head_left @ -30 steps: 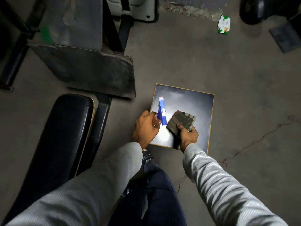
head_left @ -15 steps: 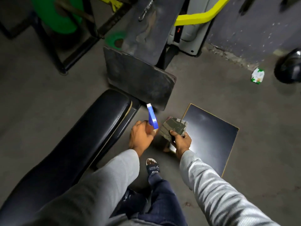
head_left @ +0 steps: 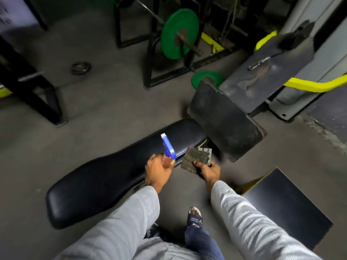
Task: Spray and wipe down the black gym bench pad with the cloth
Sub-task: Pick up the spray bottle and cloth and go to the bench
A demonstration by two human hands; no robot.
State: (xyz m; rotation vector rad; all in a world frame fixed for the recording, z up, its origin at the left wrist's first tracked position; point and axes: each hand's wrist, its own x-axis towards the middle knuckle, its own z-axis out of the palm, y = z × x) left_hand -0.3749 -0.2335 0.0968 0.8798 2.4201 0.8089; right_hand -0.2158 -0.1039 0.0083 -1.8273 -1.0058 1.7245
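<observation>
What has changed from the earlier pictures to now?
Both hands moved away from the black board on the floor, leftward to the bench pad. The left hand still grips the spray bottle; the right hand still holds the folded cloth. Nothing was let go.

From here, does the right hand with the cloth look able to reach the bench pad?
Probably yes: the right hand holds the cloth just beside the bench pad, with nothing between them.
</observation>
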